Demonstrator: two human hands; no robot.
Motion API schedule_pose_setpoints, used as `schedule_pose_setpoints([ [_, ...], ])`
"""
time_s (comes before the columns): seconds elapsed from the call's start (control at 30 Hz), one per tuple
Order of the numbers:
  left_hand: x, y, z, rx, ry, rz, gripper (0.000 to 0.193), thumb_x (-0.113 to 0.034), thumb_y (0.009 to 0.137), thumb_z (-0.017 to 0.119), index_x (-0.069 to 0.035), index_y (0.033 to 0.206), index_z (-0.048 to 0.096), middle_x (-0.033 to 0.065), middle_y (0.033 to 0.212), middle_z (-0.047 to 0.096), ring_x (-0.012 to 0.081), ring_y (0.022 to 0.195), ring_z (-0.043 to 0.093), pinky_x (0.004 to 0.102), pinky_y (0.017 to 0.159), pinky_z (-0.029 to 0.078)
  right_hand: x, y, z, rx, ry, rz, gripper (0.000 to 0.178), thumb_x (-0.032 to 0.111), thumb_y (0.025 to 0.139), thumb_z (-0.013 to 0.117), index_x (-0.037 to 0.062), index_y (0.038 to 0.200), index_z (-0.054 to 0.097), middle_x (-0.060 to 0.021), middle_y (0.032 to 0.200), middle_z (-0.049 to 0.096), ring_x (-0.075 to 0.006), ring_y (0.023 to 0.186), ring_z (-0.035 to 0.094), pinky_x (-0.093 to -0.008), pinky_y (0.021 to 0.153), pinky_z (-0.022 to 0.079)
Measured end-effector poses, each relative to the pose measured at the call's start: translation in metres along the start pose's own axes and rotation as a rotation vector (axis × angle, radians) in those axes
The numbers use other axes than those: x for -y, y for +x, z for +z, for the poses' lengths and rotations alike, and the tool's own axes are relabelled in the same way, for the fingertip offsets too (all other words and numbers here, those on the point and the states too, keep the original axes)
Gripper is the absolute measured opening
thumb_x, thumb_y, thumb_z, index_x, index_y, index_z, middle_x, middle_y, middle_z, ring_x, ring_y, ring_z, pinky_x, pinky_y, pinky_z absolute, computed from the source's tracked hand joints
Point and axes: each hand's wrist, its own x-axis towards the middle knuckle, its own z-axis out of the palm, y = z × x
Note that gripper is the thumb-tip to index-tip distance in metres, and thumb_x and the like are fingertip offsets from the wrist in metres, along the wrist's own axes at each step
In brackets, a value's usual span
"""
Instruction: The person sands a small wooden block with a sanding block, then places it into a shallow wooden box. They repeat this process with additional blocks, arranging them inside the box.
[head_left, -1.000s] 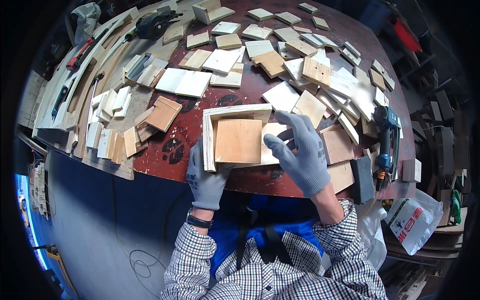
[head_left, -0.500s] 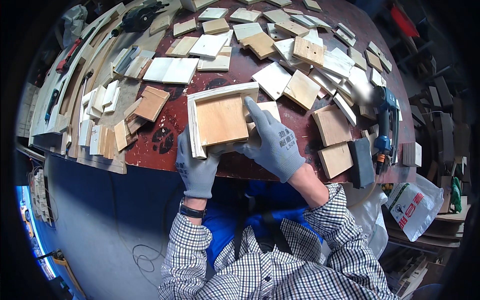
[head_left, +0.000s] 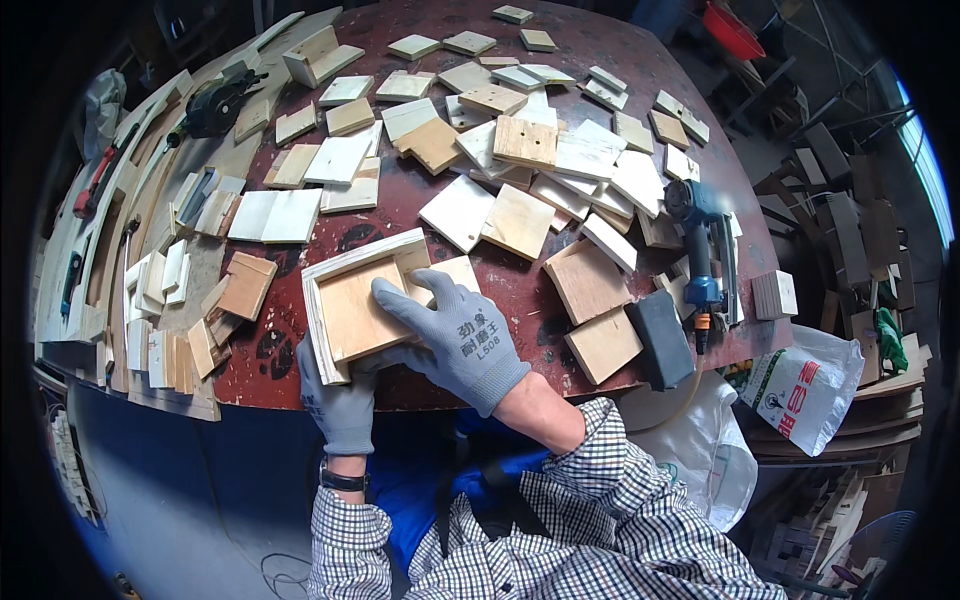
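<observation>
Near the front edge of the table I hold a square wooden tray-like piece [head_left: 358, 312], a pale board with raised strips along its far and left sides. My left hand [head_left: 337, 408], in a grey glove, is closed around its lower left corner; its fingers are partly hidden beneath the wood. My right hand [head_left: 462, 335], gloved alike, grips the right side, with fingers bent over onto the board's inner face. Just beyond the right hand, a small pale board [head_left: 458, 272] is partly covered by it.
Loose wooden boards [head_left: 525, 140] cover the far middle of the dark red table [head_left: 400, 225]. At the right lie a blue air nailer [head_left: 703, 250] with its hose and a dark grey block [head_left: 660, 340]. Tools, including a red-handled one [head_left: 95, 183], and wood strips line the left side.
The whole view has shifted, so the table's things appear further left and mostly lower. My right hand's fingers have moved from the piece's right edge onto its inner face.
</observation>
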Motion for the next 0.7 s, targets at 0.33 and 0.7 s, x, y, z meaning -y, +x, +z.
schedule_pose_setpoints([
  [0.33,0.001,-0.001,0.003,-0.016,0.016,-0.009,0.084,-0.059,0.087,0.085,-0.001,0.141,0.057,0.0173,0.125,0.064,0.0389,0.112,0.068,0.0484,0.095,0.056,-0.039,0.030,-0.107,-0.152,0.256,0.331,0.037,0.030,0.100,0.076,0.0012,0.123,0.070,-0.0164,0.100,0.072,-0.0329,0.082,0.073,-0.0412,0.075,0.058],
  [0.7,0.001,0.004,-0.005,0.043,-0.014,0.006,0.092,-0.059,0.084,0.086,-0.002,0.149,0.052,0.0183,0.133,0.063,0.0378,0.122,0.066,0.0465,0.102,0.055,-0.126,0.035,-0.143,0.060,0.042,0.433,0.053,0.022,0.099,0.071,0.0051,0.148,0.060,-0.0235,0.129,0.067,-0.0364,0.111,0.072,-0.0452,0.098,0.057],
])
